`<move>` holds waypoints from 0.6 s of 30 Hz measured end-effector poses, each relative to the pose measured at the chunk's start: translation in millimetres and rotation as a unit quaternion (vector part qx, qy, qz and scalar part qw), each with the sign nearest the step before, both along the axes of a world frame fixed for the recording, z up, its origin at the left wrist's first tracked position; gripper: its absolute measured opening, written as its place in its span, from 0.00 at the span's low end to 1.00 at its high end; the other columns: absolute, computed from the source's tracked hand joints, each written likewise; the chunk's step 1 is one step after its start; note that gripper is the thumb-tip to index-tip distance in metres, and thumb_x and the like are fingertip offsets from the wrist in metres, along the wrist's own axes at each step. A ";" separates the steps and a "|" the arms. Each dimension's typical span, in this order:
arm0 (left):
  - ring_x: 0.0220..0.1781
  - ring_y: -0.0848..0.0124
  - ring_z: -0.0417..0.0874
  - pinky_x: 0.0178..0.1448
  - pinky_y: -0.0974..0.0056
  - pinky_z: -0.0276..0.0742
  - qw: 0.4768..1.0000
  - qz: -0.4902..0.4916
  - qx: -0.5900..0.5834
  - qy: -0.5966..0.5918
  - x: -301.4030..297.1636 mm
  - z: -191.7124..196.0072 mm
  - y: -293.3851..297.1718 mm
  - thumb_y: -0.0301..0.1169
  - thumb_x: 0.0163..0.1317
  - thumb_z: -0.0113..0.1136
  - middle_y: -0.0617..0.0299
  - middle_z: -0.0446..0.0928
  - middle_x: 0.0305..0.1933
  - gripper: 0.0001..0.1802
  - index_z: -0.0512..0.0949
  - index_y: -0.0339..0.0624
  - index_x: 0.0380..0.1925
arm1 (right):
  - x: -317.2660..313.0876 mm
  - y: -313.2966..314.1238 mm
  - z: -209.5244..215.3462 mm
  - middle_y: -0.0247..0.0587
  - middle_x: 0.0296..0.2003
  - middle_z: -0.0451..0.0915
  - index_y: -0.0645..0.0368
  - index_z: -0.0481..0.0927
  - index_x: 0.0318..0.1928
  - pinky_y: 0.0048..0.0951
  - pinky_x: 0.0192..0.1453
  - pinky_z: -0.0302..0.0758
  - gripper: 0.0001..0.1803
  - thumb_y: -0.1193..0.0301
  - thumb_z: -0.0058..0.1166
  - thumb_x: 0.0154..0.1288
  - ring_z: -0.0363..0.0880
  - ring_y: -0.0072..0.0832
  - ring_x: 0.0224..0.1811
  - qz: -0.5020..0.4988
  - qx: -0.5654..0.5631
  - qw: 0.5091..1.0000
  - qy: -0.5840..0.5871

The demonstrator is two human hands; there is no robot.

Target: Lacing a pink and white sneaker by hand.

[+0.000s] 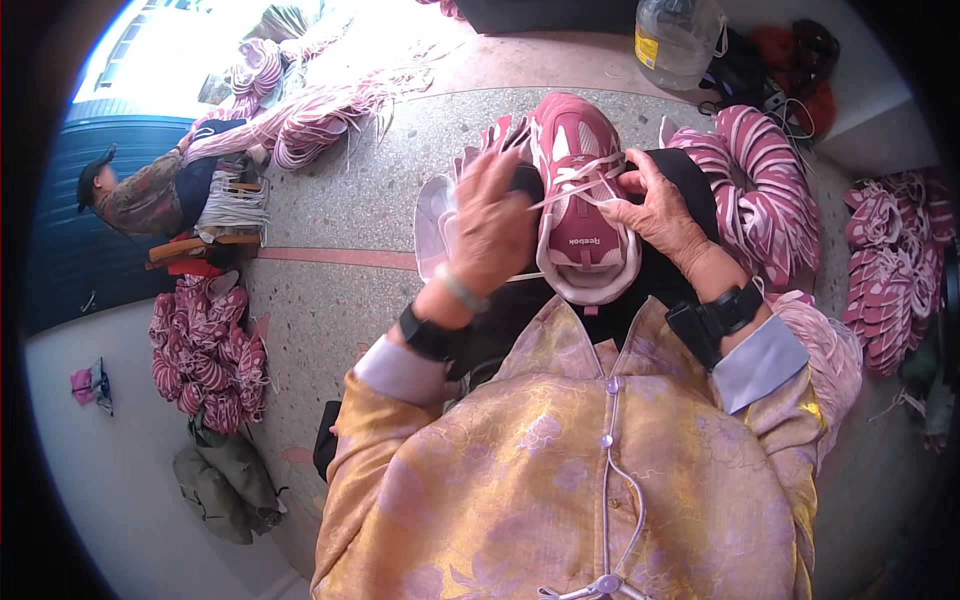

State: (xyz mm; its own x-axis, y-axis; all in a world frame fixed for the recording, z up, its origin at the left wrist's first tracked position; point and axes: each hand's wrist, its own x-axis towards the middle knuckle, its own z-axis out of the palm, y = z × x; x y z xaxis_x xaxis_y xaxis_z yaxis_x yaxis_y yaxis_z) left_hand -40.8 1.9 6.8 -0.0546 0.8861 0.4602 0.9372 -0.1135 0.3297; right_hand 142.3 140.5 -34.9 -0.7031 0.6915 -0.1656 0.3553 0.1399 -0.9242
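The right hand (655, 205) pinches a pale lace (566, 194) on a pink shoe (582, 224). The left hand (488, 225) is blurred, its grip unclear.

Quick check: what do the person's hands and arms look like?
The left hand is bare, with a pale bangle and black wristband; the right hand, also bare, has a black wrist strap with a boxy module. Both yellow-gold sleeves end in pale lilac-grey cuffs.

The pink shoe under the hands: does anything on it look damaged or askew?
I see no damage on the pink shoe. Only its pale lace looks untidy: it runs out between the left hand and the right hand instead of lying flat, which seems ordinary during handling.
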 end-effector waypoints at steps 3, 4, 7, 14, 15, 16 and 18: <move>0.59 0.51 0.67 0.61 0.54 0.61 0.990 0.134 -0.032 -0.004 -52.7 -22.4 -63.5 0.18 0.43 0.54 0.49 0.69 0.55 0.04 0.71 0.38 0.17 | -5.0 -1.0 -15.6 0.49 0.41 0.76 0.67 0.56 0.61 0.30 0.50 0.71 0.44 0.60 0.63 0.48 0.76 0.33 0.43 -0.068 0.024 0.997 0.013; 0.58 0.53 0.68 0.60 0.56 0.62 0.978 0.198 -0.064 0.034 -78.1 -31.4 -94.6 0.18 0.42 0.52 0.49 0.69 0.55 0.04 0.70 0.37 0.17 | -8.2 -1.1 -16.8 0.49 0.41 0.76 0.67 0.56 0.61 0.30 0.50 0.71 0.44 0.60 0.63 0.48 0.76 0.33 0.43 -0.068 0.023 0.997 0.011; 0.50 0.50 0.74 0.54 0.52 0.69 0.896 0.388 -0.130 0.171 -150.0 -47.0 -197.4 0.25 0.41 0.50 0.44 0.74 0.49 0.03 0.72 0.37 0.16 | -20.0 -0.1 -20.8 0.43 0.37 0.76 0.65 0.59 0.59 0.27 0.44 0.73 0.39 0.67 0.62 0.48 0.76 0.29 0.37 -0.126 -0.049 0.988 0.080; 0.43 0.55 0.77 0.48 0.54 0.72 0.712 0.544 -0.405 0.183 -170.0 -36.8 -233.1 0.34 0.47 0.56 0.56 0.76 0.38 0.07 0.78 0.44 0.25 | -28.9 8.3 -18.9 0.45 0.45 0.71 0.55 0.70 0.54 0.32 0.53 0.69 0.29 0.78 0.53 0.47 0.71 0.35 0.47 -0.080 0.200 0.976 0.016; 0.44 0.55 0.77 0.48 0.54 0.72 0.750 0.506 -0.392 0.166 -163.8 -40.2 -215.7 0.34 0.47 0.56 0.55 0.76 0.39 0.08 0.78 0.45 0.26 | -32.1 7.6 -17.0 0.45 0.45 0.71 0.55 0.70 0.54 0.32 0.53 0.69 0.29 0.78 0.53 0.47 0.71 0.35 0.47 -0.074 0.202 0.976 0.018; 0.45 0.55 0.76 0.48 0.55 0.72 0.809 0.464 -0.337 0.125 -151.4 -44.7 -190.9 0.34 0.47 0.56 0.55 0.76 0.40 0.07 0.78 0.45 0.26 | -34.9 7.5 -16.6 0.46 0.47 0.70 0.53 0.72 0.52 0.34 0.56 0.67 0.28 0.78 0.52 0.45 0.69 0.38 0.50 -0.077 0.264 0.961 0.025; 0.48 0.54 0.75 0.52 0.56 0.71 0.915 0.365 -0.171 0.023 -134.5 -68.1 -152.1 0.32 0.45 0.59 0.54 0.76 0.46 0.07 0.76 0.44 0.26 | -41.0 6.8 -10.0 0.47 0.49 0.69 0.51 0.74 0.50 0.37 0.59 0.64 0.27 0.79 0.51 0.43 0.68 0.41 0.54 -0.072 0.328 0.941 0.035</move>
